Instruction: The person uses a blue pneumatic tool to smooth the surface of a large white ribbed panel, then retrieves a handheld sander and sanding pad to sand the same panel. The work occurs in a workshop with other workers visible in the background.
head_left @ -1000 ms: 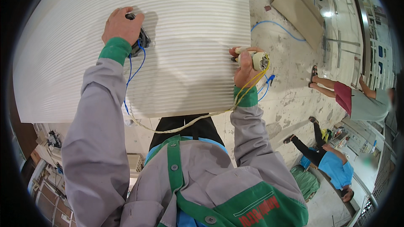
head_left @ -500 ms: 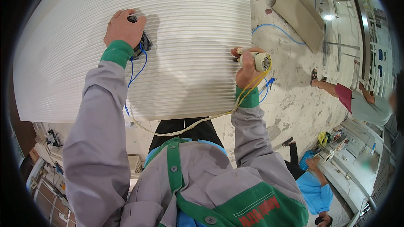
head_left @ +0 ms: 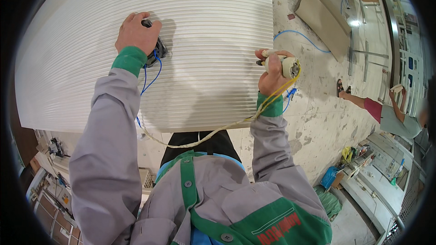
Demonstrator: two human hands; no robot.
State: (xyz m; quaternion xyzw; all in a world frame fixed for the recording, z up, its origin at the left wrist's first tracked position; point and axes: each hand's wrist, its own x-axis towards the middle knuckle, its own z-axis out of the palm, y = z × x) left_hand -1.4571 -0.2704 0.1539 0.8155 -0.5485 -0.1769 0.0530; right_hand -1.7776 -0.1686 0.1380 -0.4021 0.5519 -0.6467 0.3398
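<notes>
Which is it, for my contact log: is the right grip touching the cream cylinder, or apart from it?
Touching. The head view shows the right grip with its thumb lying against the cream cylinder, no gap between.

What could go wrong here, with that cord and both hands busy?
The pale cord loops past the near edge of the ribbed panel, so it might snag. The black device under the left hand could perhaps scratch the panel if dragged. The cylindrical thing in the right hand shows beyond the panel's right edge, so a loosened grip might let it fall.
</notes>
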